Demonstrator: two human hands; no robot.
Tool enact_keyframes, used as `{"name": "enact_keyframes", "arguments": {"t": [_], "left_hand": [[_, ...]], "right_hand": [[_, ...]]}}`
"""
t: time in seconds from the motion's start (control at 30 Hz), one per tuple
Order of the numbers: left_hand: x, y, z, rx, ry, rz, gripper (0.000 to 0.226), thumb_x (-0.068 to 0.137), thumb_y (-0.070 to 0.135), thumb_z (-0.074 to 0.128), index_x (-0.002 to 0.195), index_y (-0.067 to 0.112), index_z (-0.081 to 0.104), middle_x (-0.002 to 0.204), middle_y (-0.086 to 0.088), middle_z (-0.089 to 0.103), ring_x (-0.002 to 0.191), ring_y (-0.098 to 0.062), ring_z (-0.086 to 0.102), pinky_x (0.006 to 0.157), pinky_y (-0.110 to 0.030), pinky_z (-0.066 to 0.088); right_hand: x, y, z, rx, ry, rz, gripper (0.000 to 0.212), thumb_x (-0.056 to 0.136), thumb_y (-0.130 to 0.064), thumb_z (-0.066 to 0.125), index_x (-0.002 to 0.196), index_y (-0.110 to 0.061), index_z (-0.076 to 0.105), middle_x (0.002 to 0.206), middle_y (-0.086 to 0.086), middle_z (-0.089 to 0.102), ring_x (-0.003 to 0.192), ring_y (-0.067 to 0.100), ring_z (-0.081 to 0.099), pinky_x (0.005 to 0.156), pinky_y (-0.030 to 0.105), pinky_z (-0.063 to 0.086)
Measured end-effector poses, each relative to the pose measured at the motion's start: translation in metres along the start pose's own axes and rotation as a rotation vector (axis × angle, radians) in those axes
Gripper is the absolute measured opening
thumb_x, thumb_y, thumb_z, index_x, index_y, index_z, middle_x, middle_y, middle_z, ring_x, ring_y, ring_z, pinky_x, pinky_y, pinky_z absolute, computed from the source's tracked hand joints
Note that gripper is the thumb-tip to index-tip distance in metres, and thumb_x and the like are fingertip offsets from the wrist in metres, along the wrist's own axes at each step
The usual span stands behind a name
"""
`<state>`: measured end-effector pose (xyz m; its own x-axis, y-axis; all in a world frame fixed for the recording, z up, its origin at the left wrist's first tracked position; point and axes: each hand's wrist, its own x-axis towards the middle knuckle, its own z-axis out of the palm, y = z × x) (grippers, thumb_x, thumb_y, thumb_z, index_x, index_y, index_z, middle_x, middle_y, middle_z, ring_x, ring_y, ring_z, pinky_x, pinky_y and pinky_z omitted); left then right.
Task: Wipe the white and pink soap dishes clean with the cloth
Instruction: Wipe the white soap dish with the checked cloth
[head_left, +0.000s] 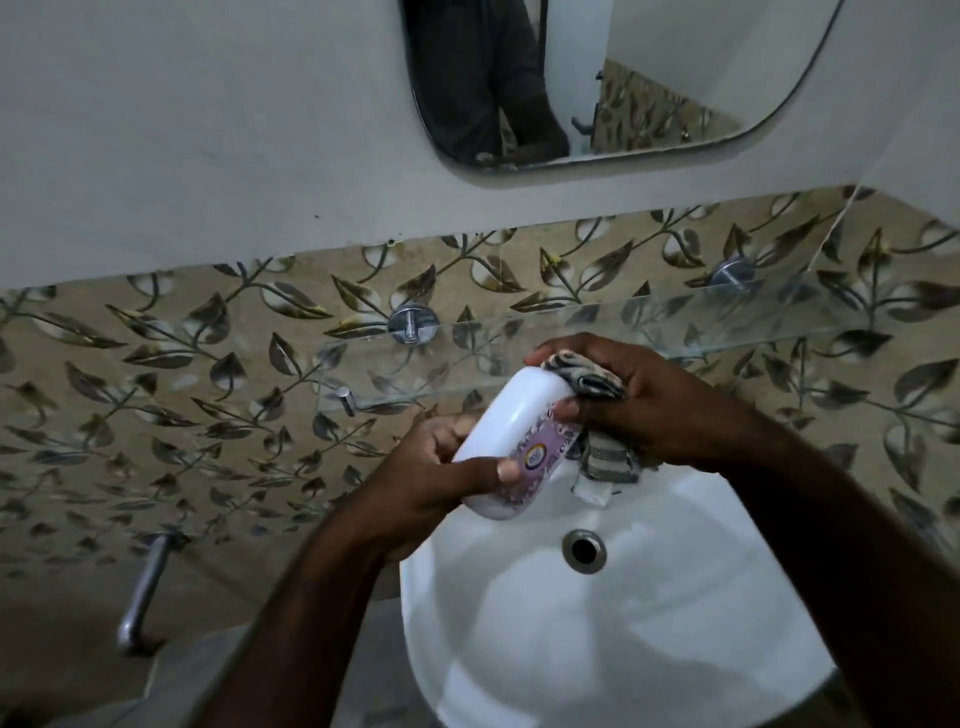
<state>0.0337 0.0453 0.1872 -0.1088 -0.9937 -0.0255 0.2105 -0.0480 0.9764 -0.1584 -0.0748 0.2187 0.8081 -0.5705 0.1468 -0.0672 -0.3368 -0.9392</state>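
A white soap dish (511, 415) with a purple patterned label is held tilted above the back rim of the sink. My left hand (441, 473) grips its lower end, thumb across the label. My right hand (634, 400) holds a bunched striped grey cloth (597, 384) against the dish's upper end. A tail of the cloth hangs below that hand toward the basin. No pink soap dish shows in view.
A white washbasin (597, 623) with an overflow hole lies below my hands. A glass shelf (675, 322) on chrome mounts runs along the leaf-patterned tile wall behind them. A metal pipe (143, 597) juts out at lower left. A mirror (597, 78) hangs above.
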Motion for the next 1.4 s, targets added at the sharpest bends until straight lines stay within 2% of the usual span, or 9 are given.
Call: {"name": "enact_keyframes", "arguments": {"t": [0.17, 0.37, 0.47, 0.67, 0.87, 1.0, 1.1, 1.27, 1.4], "left_hand": [[0.02, 0.0, 0.012, 0.371, 0.145, -0.008, 0.036, 0.066, 0.003, 0.075, 0.101, 0.008, 0.069, 0.097, -0.009, 0.075, 0.086, -0.023, 0.069, 0.081, -0.043, 0.055], [0.027, -0.002, 0.031, 0.578, 0.338, 0.14, 0.011, 0.073, -0.001, 0.068, 0.077, 0.008, 0.065, 0.065, -0.001, 0.065, 0.057, -0.008, 0.054, 0.056, -0.026, 0.043], [0.024, 0.0, 0.037, 0.579, 0.286, 0.29, 0.041, 0.073, -0.014, 0.06, 0.063, 0.025, 0.058, 0.056, 0.017, 0.061, 0.053, 0.007, 0.053, 0.053, -0.009, 0.038], [0.024, -0.013, 0.041, 0.649, 0.382, 0.338, 0.028, 0.069, -0.007, 0.063, 0.064, 0.019, 0.05, 0.055, 0.014, 0.047, 0.049, 0.002, 0.039, 0.048, -0.014, 0.03], [0.024, -0.015, 0.035, 0.608, 0.37, 0.371, 0.026, 0.078, -0.002, 0.056, 0.07, 0.023, 0.06, 0.062, 0.013, 0.061, 0.06, 0.006, 0.056, 0.054, -0.013, 0.039], [0.015, -0.014, 0.039, 0.599, 0.369, 0.381, 0.014, 0.072, -0.007, 0.065, 0.069, 0.002, 0.054, 0.055, -0.004, 0.048, 0.05, -0.002, 0.038, 0.046, -0.018, 0.03], [0.016, -0.007, 0.037, 0.584, 0.389, 0.36, 0.008, 0.07, 0.002, 0.062, 0.072, 0.009, 0.059, 0.056, -0.001, 0.051, 0.049, -0.001, 0.04, 0.046, -0.019, 0.033], [0.019, 0.0, 0.033, 0.566, 0.33, 0.367, 0.042, 0.073, -0.014, 0.065, 0.067, 0.027, 0.056, 0.06, 0.018, 0.062, 0.056, 0.009, 0.05, 0.054, -0.011, 0.038], [0.014, -0.005, 0.033, 0.52, 0.354, 0.369, 0.006, 0.069, 0.013, 0.067, 0.071, 0.014, 0.061, 0.061, -0.001, 0.059, 0.057, -0.005, 0.049, 0.048, -0.035, 0.038]], "right_hand": [[0.004, -0.016, 0.009, -0.353, -0.151, -0.067, 0.058, 0.082, 0.011, 0.052, 0.13, -0.022, 0.057, 0.129, -0.008, 0.06, 0.12, -0.001, 0.053, 0.1, 0.015, 0.04], [-0.003, -0.007, 0.035, -0.54, 0.295, -0.099, 0.064, 0.075, -0.007, 0.035, 0.137, -0.013, 0.051, 0.145, 0.006, 0.048, 0.138, 0.014, 0.038, 0.117, 0.034, 0.028], [-0.01, 0.002, 0.071, -0.841, 0.306, -0.177, 0.072, 0.07, -0.006, 0.047, 0.142, -0.011, 0.042, 0.152, 0.009, 0.038, 0.144, 0.024, 0.025, 0.117, 0.042, 0.021], [-0.001, 0.004, 0.048, -0.584, 0.45, -0.034, 0.07, 0.072, -0.019, 0.026, 0.138, -0.011, 0.048, 0.143, 0.006, 0.05, 0.135, 0.017, 0.04, 0.113, 0.035, 0.03], [-0.01, -0.004, 0.082, -0.892, 0.325, -0.149, 0.063, 0.075, -0.019, 0.031, 0.134, -0.008, 0.051, 0.142, 0.013, 0.049, 0.137, 0.031, 0.038, 0.114, 0.043, 0.028], [-0.001, -0.006, 0.048, -0.547, 0.385, 0.021, 0.061, 0.074, -0.014, 0.032, 0.131, -0.014, 0.053, 0.127, 0.005, 0.061, 0.121, 0.02, 0.053, 0.098, 0.012, 0.035], [-0.01, -0.012, 0.046, -0.537, 0.422, 0.047, 0.056, 0.081, 0.004, 0.043, 0.133, -0.016, 0.049, 0.122, 0.002, 0.062, 0.114, 0.014, 0.053, 0.085, -0.003, 0.029], [-0.014, -0.015, 0.076, -0.749, 0.417, -0.18, 0.056, 0.092, -0.027, 0.024, 0.136, -0.002, 0.049, 0.144, 0.017, 0.046, 0.138, 0.028, 0.035, 0.116, 0.034, 0.026], [-0.003, -0.018, 0.053, -0.434, 0.338, -0.097, 0.062, 0.072, -0.007, 0.037, 0.133, -0.014, 0.052, 0.134, 0.005, 0.055, 0.124, 0.005, 0.045, 0.108, 0.015, 0.031]]}}
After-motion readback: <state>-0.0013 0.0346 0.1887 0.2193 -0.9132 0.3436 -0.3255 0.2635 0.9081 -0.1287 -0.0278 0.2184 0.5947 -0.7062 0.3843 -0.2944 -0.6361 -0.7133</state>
